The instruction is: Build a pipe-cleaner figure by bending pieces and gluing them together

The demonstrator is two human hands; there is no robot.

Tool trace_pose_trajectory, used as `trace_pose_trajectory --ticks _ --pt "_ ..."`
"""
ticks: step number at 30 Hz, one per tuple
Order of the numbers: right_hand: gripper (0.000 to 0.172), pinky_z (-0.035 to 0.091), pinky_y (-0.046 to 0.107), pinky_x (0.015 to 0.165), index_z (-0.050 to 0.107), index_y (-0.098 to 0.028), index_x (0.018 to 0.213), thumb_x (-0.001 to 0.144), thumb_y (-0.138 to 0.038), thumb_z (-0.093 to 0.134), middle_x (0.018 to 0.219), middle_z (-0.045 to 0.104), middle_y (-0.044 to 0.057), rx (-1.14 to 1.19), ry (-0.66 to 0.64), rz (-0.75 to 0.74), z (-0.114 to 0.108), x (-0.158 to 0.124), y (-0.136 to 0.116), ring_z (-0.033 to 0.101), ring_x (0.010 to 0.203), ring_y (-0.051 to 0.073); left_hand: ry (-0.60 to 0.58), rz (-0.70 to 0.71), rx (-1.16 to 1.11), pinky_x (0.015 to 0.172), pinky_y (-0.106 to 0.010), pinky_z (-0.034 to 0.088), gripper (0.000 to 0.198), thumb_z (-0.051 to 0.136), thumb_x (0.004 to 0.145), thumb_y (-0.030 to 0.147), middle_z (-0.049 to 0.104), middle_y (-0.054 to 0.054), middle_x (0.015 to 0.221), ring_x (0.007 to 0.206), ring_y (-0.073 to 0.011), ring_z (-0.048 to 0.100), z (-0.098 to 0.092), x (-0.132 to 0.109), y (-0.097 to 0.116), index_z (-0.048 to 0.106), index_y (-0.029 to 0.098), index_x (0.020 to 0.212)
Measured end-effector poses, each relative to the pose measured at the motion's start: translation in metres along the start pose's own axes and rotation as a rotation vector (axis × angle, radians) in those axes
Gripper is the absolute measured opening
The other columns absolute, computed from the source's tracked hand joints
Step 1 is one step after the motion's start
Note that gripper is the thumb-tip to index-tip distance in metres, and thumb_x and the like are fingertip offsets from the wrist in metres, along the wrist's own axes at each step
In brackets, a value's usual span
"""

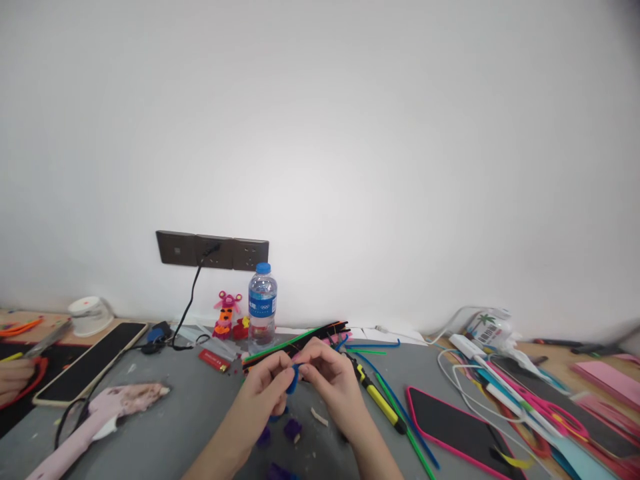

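Note:
My left hand point(265, 387) and my right hand point(333, 380) meet over the grey table point(200, 413), near its middle. Both pinch a small blue pipe-cleaner piece point(293, 381) between their fingertips. Under the hands lie small purple fuzzy bits point(293, 429) and a pale scrap point(319, 417). Just behind the hands lies a bundle of black and coloured pipe cleaners point(300, 342). A yellow-and-black tool point(379, 398) rests right of my right hand.
A water bottle point(263, 303) and a small pipe-cleaner figure point(226, 315) stand by the wall below a socket strip point(213, 251). A pink-cased phone point(457, 430) lies right, pink scissors point(545, 408) and cables beyond. A glue gun point(95, 420) lies left; another person's hand point(13, 380) shows at the left edge.

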State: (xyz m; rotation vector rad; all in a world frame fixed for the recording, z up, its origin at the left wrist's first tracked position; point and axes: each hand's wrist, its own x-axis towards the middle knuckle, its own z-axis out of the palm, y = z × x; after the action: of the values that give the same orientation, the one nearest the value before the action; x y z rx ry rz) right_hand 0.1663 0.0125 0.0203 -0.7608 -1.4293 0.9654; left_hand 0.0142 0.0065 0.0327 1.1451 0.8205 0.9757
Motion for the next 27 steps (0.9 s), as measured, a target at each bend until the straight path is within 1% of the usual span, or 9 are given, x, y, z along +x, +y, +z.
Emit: trace_pose_trajectory --ticks 4,6,8,11,13,16,18,23,27 --pt "0.014 0.044 0.028 0.063 0.072 -0.021 0.08 0.084 -0.035 0.069 0.075 0.061 0.003 -0.044 0.129 -0.076 -0.005 0.001 0.002 0.057 0.07 0.018 -0.033 0.059 0.136 0.045 -0.022 0.017 0.046 0.058 0.081 0.063 0.04 0.007 0.056 0.046 -0.0071 0.026 -0.002 0.001 -0.002 0.058 0.017 0.074" --pt "0.013 0.044 0.029 0.064 0.072 -0.022 0.079 0.085 -0.033 0.069 0.074 0.062 0.003 -0.077 0.158 -0.106 -0.007 0.002 0.002 0.057 0.071 0.019 -0.029 0.091 0.19 0.044 -0.022 0.019 0.048 0.053 0.085 0.062 0.044 0.004 0.057 0.047 -0.0079 0.03 -0.004 0.002 -0.006 0.06 0.016 0.072" --pt "0.014 0.043 0.028 0.062 0.072 -0.021 0.08 0.085 -0.034 0.068 0.074 0.061 0.003 -0.086 0.161 -0.113 -0.009 0.002 0.002 0.057 0.07 0.019 -0.008 0.113 0.205 0.044 -0.021 0.025 0.047 0.051 0.087 0.061 0.049 0.002 0.06 0.048 -0.0093 0.037 -0.004 0.003 -0.008 0.061 0.016 0.073" --pt "0.016 0.043 0.028 0.061 0.071 -0.021 0.079 0.085 -0.035 0.068 0.074 0.062 0.004 -0.083 0.16 -0.097 -0.01 0.003 0.002 0.057 0.069 0.018 0.042 0.165 0.188 0.045 -0.021 0.036 0.046 0.052 0.085 0.062 0.058 -0.001 0.069 0.055 -0.0134 0.049 -0.004 0.004 -0.007 0.064 0.017 0.09" --pt "0.016 0.044 0.028 0.061 0.071 -0.021 0.078 0.085 -0.036 0.068 0.074 0.062 0.004 -0.072 0.152 -0.084 -0.009 0.003 0.003 0.057 0.069 0.018 0.086 0.202 0.188 0.047 -0.022 0.042 0.046 0.055 0.084 0.061 0.06 -0.002 0.071 0.059 -0.0152 0.054 -0.004 0.003 -0.004 0.064 0.018 0.096" --pt "0.015 0.047 0.028 0.065 0.071 -0.021 0.08 0.083 -0.035 0.07 0.077 0.063 0.004 -0.036 0.131 -0.061 -0.008 0.002 0.004 0.059 0.073 0.019 0.131 0.207 0.205 0.05 -0.022 0.044 0.043 0.061 0.081 0.059 0.06 -0.001 0.066 0.057 -0.0149 0.054 -0.005 0.004 0.001 0.065 0.018 0.092" --pt "0.016 0.048 0.028 0.065 0.071 -0.021 0.081 0.082 -0.037 0.071 0.078 0.065 0.004 -0.002 0.12 -0.031 -0.007 0.002 0.005 0.06 0.074 0.019 0.127 0.18 0.196 0.05 -0.022 0.044 0.042 0.065 0.077 0.058 0.06 0.0 0.062 0.054 -0.0143 0.053 -0.005 0.005 0.003 0.066 0.018 0.089" --pt "0.023 0.05 0.027 0.061 0.069 -0.02 0.083 0.08 -0.042 0.072 0.073 0.065 0.003 0.068 0.076 0.097 -0.007 0.002 0.006 0.059 0.065 0.017 0.153 0.125 0.158 0.046 -0.022 0.043 0.04 0.074 0.067 0.055 0.059 0.001 0.057 0.049 -0.0133 0.05 -0.004 0.006 0.003 0.065 0.018 0.079" --pt "0.028 0.049 0.027 0.064 0.069 -0.02 0.089 0.078 -0.045 0.074 0.076 0.064 0.002 0.145 -0.002 0.173 -0.006 0.002 0.005 0.058 0.066 0.016 0.182 0.141 0.177 0.047 -0.022 0.043 0.032 0.074 0.068 0.048 0.059 0.001 0.059 0.051 -0.0138 0.051 -0.005 0.007 0.002 0.064 0.018 0.073"
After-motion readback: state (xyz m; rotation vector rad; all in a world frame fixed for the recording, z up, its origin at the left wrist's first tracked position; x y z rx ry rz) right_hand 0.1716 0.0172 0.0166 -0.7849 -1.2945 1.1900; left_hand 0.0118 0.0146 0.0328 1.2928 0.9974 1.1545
